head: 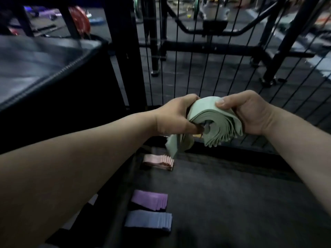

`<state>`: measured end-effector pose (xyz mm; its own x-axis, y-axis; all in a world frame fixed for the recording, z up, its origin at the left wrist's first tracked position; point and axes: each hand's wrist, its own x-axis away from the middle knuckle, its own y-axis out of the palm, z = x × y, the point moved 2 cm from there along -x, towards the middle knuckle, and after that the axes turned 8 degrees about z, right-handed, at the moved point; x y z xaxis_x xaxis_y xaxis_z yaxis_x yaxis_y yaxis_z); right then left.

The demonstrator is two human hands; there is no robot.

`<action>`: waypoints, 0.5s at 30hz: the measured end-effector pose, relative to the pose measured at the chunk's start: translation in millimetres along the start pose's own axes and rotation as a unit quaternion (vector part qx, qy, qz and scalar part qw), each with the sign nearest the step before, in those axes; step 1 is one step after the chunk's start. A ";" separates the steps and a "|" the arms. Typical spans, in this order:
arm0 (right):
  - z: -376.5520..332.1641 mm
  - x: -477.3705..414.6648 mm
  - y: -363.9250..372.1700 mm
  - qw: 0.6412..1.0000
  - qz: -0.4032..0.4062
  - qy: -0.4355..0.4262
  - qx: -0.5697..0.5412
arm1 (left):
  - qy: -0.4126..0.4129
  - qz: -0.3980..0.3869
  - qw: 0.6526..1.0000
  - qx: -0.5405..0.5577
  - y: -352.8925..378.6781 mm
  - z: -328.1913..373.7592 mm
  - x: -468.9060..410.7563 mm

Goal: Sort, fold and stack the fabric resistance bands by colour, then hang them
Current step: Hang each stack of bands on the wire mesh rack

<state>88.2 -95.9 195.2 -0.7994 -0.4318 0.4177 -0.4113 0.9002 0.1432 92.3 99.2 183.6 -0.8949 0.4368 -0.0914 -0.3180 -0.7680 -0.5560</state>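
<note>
1. Head view: the left hand [176, 116] and the right hand [250, 111] both grip one thick bundle of green bands [213, 119], held in the air between them. The left fingers curl round its near end and the right thumb presses on top.
2. The bundle is bent over itself, with its layered edges fanning out below the right hand and a loose end hanging under the left hand.
3. Three folded stacks lie on the bench [232, 203] below the hands. The pink stack [159, 161] is just under the left hand, and the purple stack [150, 199] and blue stack [148, 221] lie nearer the person.
4. Sorting looks finished, with each colour apart from the others.
5. Green seems to be the last colour, either being squared up or about to be hung.
6. Hanging looks not yet done: the wire grid [197, 68] beyond the hands carries no bands that I can see.
</note>
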 end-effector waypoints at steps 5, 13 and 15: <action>-37.2 65.2 17.5 0.999 0.001 -0.035 -0.020 | -0.011 -0.051 0.993 0.106 -40.2 83.5 30.3; -84.7 163.5 67.0 0.987 -0.038 -0.139 0.077 | -0.011 -0.071 0.994 0.078 -78.0 197.1 82.1; -102.0 187.0 78.8 0.964 0.000 -0.208 0.167 | 0.006 -0.072 0.997 0.024 -82.2 219.8 90.7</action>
<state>-49.1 -99.8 376.2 -0.8773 -0.4798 0.0126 -0.4738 0.8615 -0.1827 -31.5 99.0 402.6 -0.8359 0.5485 -0.0233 -0.4570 -0.7188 -0.5240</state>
